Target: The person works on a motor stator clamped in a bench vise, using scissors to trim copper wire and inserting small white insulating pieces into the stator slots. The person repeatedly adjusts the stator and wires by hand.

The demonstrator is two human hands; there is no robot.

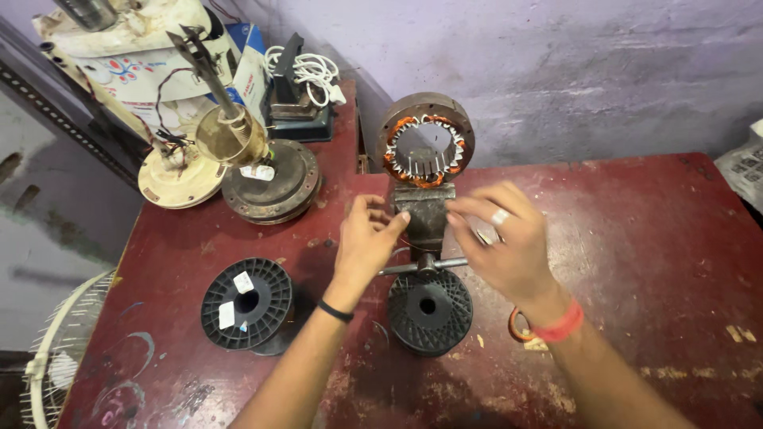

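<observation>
While the round steel motor stator with copper windings [425,148] stood upright in the grey bench vise [423,213], the left hand [364,242] and right hand [505,238] hovered just below it, fingers pinched, perhaps on thin wire.

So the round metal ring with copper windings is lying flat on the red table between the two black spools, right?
Not quite. In the head view the round metal ring with copper windings stands upright, clamped in a grey vise on the red table, behind the two black spools.
</observation>
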